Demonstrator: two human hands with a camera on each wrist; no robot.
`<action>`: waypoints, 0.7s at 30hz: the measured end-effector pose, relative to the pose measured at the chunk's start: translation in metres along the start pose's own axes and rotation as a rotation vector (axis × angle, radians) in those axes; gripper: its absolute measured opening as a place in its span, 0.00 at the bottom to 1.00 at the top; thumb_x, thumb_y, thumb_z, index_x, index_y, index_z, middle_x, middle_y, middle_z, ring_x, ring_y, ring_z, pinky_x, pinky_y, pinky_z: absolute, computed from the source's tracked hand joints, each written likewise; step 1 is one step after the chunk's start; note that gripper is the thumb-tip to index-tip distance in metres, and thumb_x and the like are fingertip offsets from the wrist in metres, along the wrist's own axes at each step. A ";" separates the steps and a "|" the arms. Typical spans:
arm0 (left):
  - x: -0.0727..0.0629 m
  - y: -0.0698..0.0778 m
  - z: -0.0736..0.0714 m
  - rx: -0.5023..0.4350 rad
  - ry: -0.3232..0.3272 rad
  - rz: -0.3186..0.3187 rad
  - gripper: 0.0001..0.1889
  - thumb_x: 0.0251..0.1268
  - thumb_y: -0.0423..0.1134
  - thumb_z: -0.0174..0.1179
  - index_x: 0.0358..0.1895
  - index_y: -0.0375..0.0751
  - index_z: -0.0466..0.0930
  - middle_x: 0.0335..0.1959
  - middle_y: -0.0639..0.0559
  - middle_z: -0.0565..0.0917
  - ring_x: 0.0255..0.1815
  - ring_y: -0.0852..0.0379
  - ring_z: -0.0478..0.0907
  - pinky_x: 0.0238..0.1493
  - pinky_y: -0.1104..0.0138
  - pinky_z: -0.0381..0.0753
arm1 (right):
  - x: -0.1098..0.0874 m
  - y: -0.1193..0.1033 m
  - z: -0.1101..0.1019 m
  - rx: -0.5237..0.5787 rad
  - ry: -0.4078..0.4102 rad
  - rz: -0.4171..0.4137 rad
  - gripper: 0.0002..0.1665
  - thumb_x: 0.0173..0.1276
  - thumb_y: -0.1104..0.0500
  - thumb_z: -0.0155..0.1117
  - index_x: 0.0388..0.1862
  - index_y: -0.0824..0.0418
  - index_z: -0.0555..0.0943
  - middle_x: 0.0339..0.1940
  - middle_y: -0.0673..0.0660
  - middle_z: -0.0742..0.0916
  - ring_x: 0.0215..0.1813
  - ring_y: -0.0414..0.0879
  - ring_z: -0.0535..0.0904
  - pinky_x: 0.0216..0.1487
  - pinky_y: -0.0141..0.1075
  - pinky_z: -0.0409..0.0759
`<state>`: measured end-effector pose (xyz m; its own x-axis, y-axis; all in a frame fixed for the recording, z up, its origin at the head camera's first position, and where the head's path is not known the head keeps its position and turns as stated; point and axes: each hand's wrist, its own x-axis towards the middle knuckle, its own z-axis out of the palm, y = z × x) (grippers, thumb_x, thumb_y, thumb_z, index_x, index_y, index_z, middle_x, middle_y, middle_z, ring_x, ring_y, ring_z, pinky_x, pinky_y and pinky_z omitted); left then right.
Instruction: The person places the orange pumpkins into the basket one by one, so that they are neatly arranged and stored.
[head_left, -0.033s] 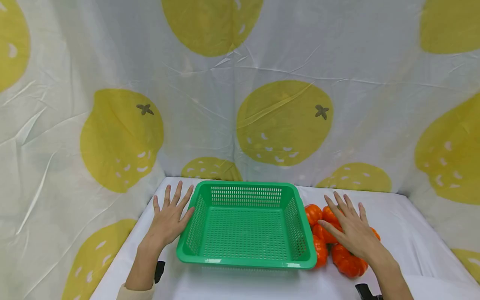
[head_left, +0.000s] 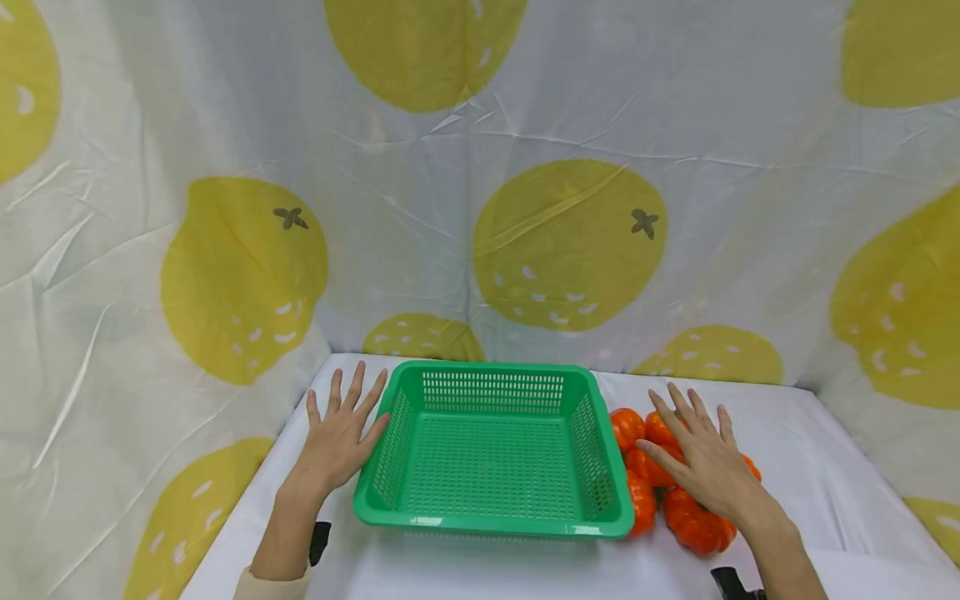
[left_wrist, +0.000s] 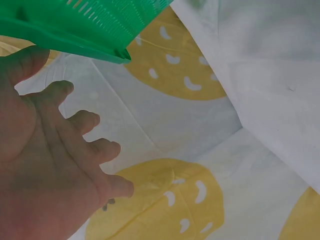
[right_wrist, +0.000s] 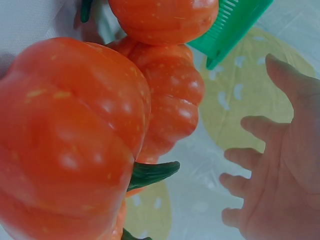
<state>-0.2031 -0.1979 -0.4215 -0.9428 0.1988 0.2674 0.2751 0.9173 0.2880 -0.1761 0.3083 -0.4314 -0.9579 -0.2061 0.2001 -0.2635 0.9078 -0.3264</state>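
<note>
A green plastic basket [head_left: 487, 467] with slotted walls and nothing in it stands mid-table. On its left, my left hand [head_left: 335, 446] is spread with straight fingers, its thumb near the rim; in the left wrist view the thumb [left_wrist: 31, 62] comes close to the basket's edge [left_wrist: 85, 49], and whether they touch I cannot tell. Several orange-red ribbed pumpkins [head_left: 697, 525] lie clustered against the basket's right side. Over them hovers my right hand [head_left: 708, 467], fingers apart, holding nothing. The right wrist view shows a large pumpkin [right_wrist: 70, 140] with a green stem [right_wrist: 154, 175], apart from the palm.
White cloth covers the table [head_left: 817, 483]. A curtain with printed yellow lemons [head_left: 570, 246] closes off the back and both sides. Dark pieces of the wrist gear [head_left: 318, 542] show beside each forearm.
</note>
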 end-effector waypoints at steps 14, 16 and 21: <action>-0.002 -0.003 0.009 -0.112 -0.082 0.015 0.34 0.81 0.50 0.51 0.84 0.51 0.52 0.86 0.37 0.46 0.85 0.26 0.37 0.73 0.23 0.33 | -0.003 0.002 0.000 0.019 -0.008 0.013 0.49 0.78 0.36 0.55 0.87 0.55 0.49 0.86 0.69 0.51 0.86 0.71 0.37 0.77 0.68 0.17; -0.004 -0.003 0.011 -0.149 -0.122 0.012 0.34 0.82 0.51 0.50 0.84 0.52 0.52 0.86 0.38 0.44 0.85 0.27 0.35 0.73 0.24 0.31 | -0.006 0.004 -0.002 0.024 -0.013 0.025 0.49 0.78 0.36 0.55 0.87 0.55 0.49 0.86 0.70 0.51 0.86 0.71 0.37 0.77 0.68 0.16; -0.009 -0.006 0.016 -0.219 -0.180 0.008 0.34 0.82 0.52 0.49 0.84 0.52 0.52 0.86 0.37 0.43 0.85 0.27 0.34 0.73 0.24 0.29 | -0.015 0.012 -0.005 0.007 -0.034 0.058 0.50 0.78 0.36 0.55 0.87 0.55 0.49 0.85 0.73 0.52 0.84 0.74 0.38 0.76 0.69 0.15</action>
<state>-0.1987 -0.1996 -0.4400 -0.9534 0.2817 0.1081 0.2980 0.8232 0.4833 -0.1647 0.3243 -0.4334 -0.9748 -0.1655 0.1495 -0.2082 0.9159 -0.3433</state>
